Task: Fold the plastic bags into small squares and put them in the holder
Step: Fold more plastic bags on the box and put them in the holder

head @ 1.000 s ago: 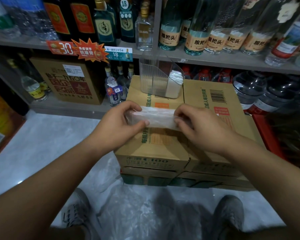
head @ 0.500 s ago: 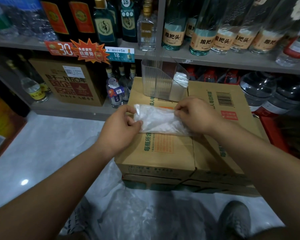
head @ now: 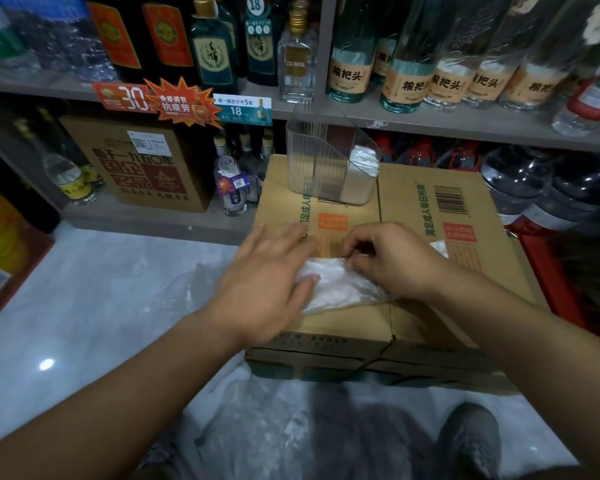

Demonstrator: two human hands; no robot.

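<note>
A translucent white plastic bag [head: 338, 285], partly folded, lies flat on the cardboard box [head: 426, 209]. My left hand [head: 267, 282] lies flat over the bag's left part, fingers spread, thumb on the plastic. My right hand [head: 392, 258] pinches the bag's upper right edge with its fingertips. A corner of plastic [head: 440, 247] shows past my right hand. The clear ribbed holder [head: 319, 164] stands at the box's far edge; folded bags [head: 361, 168] sit in its right compartment.
More loose plastic bags [head: 274, 420] lie on the pale floor by my shoes [head: 471, 441]. Shelves of glass bottles [head: 406, 74] run behind the box, with a brown carton [head: 142, 164] on the low shelf and large water jugs [head: 534, 185] to the right.
The bag went from being held up between both hands to lying on the box. My left hand has flattened over it, and my right hand now pinches its top edge.
</note>
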